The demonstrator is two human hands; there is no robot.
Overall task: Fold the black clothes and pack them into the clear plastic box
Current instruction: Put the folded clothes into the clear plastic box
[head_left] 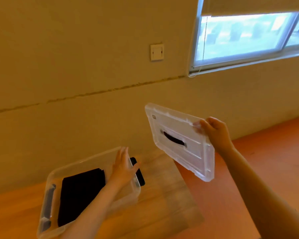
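Observation:
The clear plastic box (48, 200) sits on the wooden table at lower left, with folded black clothes (79, 192) lying inside it. My left hand (123, 167) rests with straight fingers on the box's far right rim. My right hand (214, 132) grips the right edge of the clear lid (178, 140), holding it tilted in the air to the right of and above the box. A black handle strip shows in the lid's middle.
A black flat object (140, 175) lies on the table just beyond the box's right side, partly hidden by my left hand. The wooden table (162, 204) meets a beige wall. A window and a wall switch are above.

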